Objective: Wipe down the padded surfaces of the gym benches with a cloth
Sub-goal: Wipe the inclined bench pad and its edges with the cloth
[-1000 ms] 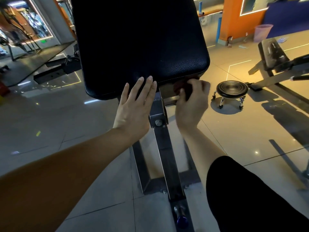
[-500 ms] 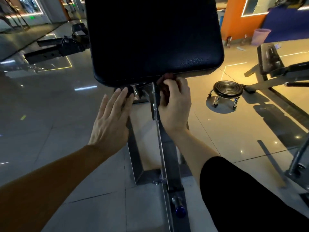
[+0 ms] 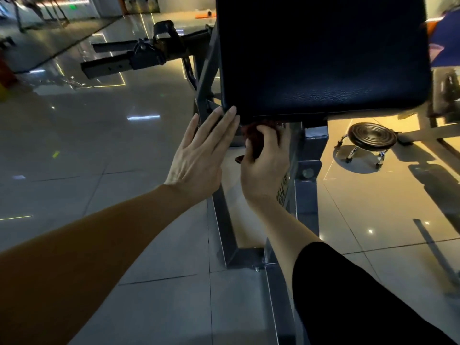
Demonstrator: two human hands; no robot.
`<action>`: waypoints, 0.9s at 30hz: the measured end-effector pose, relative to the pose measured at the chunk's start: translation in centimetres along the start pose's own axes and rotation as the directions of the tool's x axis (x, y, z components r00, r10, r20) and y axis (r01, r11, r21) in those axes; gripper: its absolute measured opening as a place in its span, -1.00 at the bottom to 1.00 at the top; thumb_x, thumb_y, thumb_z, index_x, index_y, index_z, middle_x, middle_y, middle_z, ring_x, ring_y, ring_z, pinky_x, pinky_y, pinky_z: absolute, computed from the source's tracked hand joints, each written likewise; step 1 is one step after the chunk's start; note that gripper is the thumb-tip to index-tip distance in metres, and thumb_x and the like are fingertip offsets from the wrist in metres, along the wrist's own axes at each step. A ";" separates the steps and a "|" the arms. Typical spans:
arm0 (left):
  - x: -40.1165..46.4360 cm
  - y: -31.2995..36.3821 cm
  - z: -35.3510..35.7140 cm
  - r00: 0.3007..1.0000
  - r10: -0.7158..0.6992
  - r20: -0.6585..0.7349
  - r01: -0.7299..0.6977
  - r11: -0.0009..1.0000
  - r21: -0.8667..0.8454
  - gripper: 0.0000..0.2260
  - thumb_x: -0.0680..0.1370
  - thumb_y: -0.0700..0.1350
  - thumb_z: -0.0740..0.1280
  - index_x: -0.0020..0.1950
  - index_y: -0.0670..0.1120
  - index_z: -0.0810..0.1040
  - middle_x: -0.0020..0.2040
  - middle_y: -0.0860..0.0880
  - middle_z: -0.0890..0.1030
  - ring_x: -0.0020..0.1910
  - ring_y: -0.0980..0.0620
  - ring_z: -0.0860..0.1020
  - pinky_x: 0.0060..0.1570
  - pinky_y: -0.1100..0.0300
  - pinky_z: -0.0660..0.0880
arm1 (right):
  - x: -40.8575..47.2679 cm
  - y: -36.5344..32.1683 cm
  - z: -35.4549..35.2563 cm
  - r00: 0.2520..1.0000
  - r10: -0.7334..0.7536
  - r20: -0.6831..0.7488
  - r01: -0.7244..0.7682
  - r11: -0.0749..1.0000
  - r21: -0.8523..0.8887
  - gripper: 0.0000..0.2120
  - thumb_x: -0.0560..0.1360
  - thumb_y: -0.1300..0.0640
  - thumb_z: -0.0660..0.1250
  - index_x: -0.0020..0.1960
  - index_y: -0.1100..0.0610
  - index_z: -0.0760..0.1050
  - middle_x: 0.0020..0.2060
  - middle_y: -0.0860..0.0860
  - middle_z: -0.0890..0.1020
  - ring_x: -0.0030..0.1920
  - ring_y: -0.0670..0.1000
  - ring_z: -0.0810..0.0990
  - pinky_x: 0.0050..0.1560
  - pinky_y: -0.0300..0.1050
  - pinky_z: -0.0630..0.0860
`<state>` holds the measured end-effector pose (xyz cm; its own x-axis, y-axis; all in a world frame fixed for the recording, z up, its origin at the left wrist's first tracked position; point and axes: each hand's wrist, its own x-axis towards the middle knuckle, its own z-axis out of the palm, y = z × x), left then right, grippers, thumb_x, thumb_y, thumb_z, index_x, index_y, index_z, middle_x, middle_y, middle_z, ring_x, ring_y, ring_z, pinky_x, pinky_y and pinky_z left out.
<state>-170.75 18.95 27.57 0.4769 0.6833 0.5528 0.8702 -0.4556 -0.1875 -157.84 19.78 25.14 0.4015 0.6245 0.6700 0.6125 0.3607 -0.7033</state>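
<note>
A black padded bench pad (image 3: 321,56) fills the upper middle of the view, mounted on a grey steel frame (image 3: 301,185). My right hand (image 3: 266,165) grips a dark red cloth (image 3: 254,138) and holds it against the pad's lower edge near its left corner. Most of the cloth is hidden inside my fingers. My left hand (image 3: 199,158) is flat with straight fingers, and its fingertips touch the pad's lower left corner.
A small round black stool on legs (image 3: 371,136) stands on the tiled floor to the right. Black machine arms (image 3: 134,58) jut out at the upper left. Another bench frame (image 3: 445,95) sits at the far right. Glossy floor tiles lie to the left.
My right hand has slid the cloth leftward along the pad's lower edge. My left hand has stayed beside it, fingertips now at the pad's left corner. The view has shifted left.
</note>
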 end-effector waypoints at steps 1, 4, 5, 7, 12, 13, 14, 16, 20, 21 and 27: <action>0.0 -0.5 0.0 1.000 0.028 -0.008 -0.028 1.000 -0.008 -0.25 0.40 -0.32 0.25 0.56 -0.17 0.06 0.57 -0.10 0.08 0.55 -0.09 0.02 0.50 -0.14 -0.03 | -0.2 -0.2 0.4 1.000 0.008 -0.003 -0.008 1.000 0.002 -0.77 0.46 0.28 0.39 0.11 0.24 0.54 0.12 0.19 0.52 0.11 0.14 0.54 0.06 -0.07 0.53; 0.3 -1.8 0.0 0.994 0.110 -0.027 -0.110 0.994 -0.001 -0.30 0.42 -0.34 0.19 0.56 -0.17 0.07 0.56 -0.11 0.11 0.55 -0.10 0.03 0.51 -0.09 -0.06 | 0.0 -0.8 1.1 0.975 0.179 -0.135 -0.176 0.984 0.030 -0.77 0.48 0.27 0.38 0.14 0.22 0.52 0.19 0.17 0.48 0.16 0.10 0.52 0.09 -0.20 0.46; 0.4 -2.2 0.0 0.991 0.129 -0.033 -0.129 0.992 0.002 -0.30 0.43 -0.35 0.19 0.56 -0.17 0.06 0.56 -0.10 0.11 0.55 -0.10 0.03 0.51 -0.09 -0.06 | -0.1 -1.2 1.3 0.960 0.236 -0.152 -0.231 0.972 0.048 -0.75 0.49 0.26 0.38 0.16 0.22 0.51 0.22 0.16 0.47 0.19 0.09 0.50 0.11 -0.23 0.43; 0.5 -2.8 0.2 0.987 0.157 -0.041 -0.157 0.988 0.003 -0.30 0.43 -0.37 0.21 0.56 -0.17 0.07 0.56 -0.10 0.12 0.55 -0.10 0.05 0.51 -0.09 -0.03 | -0.5 -1.7 2.0 0.970 0.228 -0.089 -0.227 0.974 0.021 -0.74 0.49 0.26 0.38 0.18 0.21 0.51 0.23 0.15 0.47 0.20 0.08 0.49 0.12 -0.30 0.35; 0.5 -2.5 0.9 0.984 0.159 -0.084 -0.158 0.987 0.012 -0.32 0.44 -0.36 0.21 0.55 -0.21 0.08 0.56 -0.14 0.13 0.54 -0.11 0.06 0.50 -0.11 0.01 | 0.4 -0.5 1.1 0.935 0.311 -0.170 -0.321 0.946 -0.033 -0.69 0.52 0.26 0.35 0.25 0.22 0.49 0.28 0.16 0.43 0.24 0.10 0.46 0.14 -0.37 0.26; 0.6 -2.3 1.0 0.984 0.153 -0.091 -0.152 0.988 0.012 -0.32 0.44 -0.35 0.21 0.55 -0.21 0.08 0.55 -0.15 0.13 0.54 -0.11 0.06 0.50 -0.12 0.01 | 0.5 -0.4 0.9 0.928 0.324 -0.186 -0.334 0.942 -0.024 -0.68 0.52 0.26 0.34 0.26 0.23 0.47 0.28 0.17 0.42 0.25 0.10 0.46 0.15 -0.38 0.24; 0.6 -2.0 1.1 0.984 0.149 -0.094 -0.148 0.989 0.010 -0.32 0.44 -0.34 0.21 0.54 -0.22 0.07 0.55 -0.15 0.13 0.54 -0.11 0.06 0.50 -0.12 0.01 | 0.4 -0.5 0.8 0.951 0.270 -0.149 -0.279 0.959 -0.048 -0.68 0.51 0.27 0.34 0.26 0.24 0.48 0.28 0.18 0.43 0.24 0.11 0.46 0.16 -0.41 0.22; 0.6 -1.5 1.3 0.985 0.143 -0.098 -0.142 0.990 0.007 -0.31 0.43 -0.34 0.21 0.54 -0.22 0.05 0.55 -0.16 0.13 0.54 -0.10 0.06 0.51 -0.11 0.01 | -0.6 -0.7 0.8 0.998 0.063 0.010 -0.062 0.993 -0.097 -0.70 0.48 0.29 0.36 0.21 0.24 0.51 0.25 0.18 0.47 0.23 0.09 0.47 0.18 -0.47 0.20; 0.6 -1.0 1.1 0.984 0.145 -0.099 -0.145 0.989 0.008 -0.35 0.45 -0.35 0.16 0.54 -0.24 0.08 0.55 -0.17 0.15 0.53 -0.11 0.09 0.50 -0.12 0.04 | -0.6 -0.7 0.4 0.989 0.102 -0.105 -0.107 0.994 -0.040 -0.72 0.47 0.33 0.35 0.18 0.28 0.50 0.22 0.22 0.47 0.22 0.10 0.48 0.22 -0.32 0.39; 0.6 -1.0 1.0 0.984 0.149 -0.101 -0.149 0.989 0.011 -0.36 0.45 -0.35 0.16 0.53 -0.25 0.09 0.54 -0.18 0.16 0.53 -0.12 0.10 0.50 -0.12 0.04 | -0.5 -1.0 0.3 0.986 0.120 -0.116 -0.124 0.992 -0.027 -0.72 0.47 0.32 0.35 0.18 0.28 0.50 0.21 0.23 0.47 0.22 0.12 0.48 0.22 -0.28 0.41; 1.1 -0.6 0.3 0.980 0.180 -0.085 -0.178 0.983 0.038 -0.37 0.44 -0.33 0.22 0.52 -0.25 0.18 0.51 -0.18 0.24 0.51 -0.12 0.14 0.51 -0.12 -0.02 | 0.8 -0.1 -1.6 0.993 0.070 -0.090 -0.073 0.997 -0.033 -0.77 0.46 0.33 0.37 0.12 0.28 0.54 0.14 0.21 0.51 0.13 0.03 0.50 0.10 -0.57 0.27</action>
<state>-170.75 20.13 28.03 0.6136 0.5392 0.5768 0.7758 -0.5478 -0.3133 -156.45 19.14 26.10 0.5033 0.5831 0.6378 0.6033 0.2913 -0.7424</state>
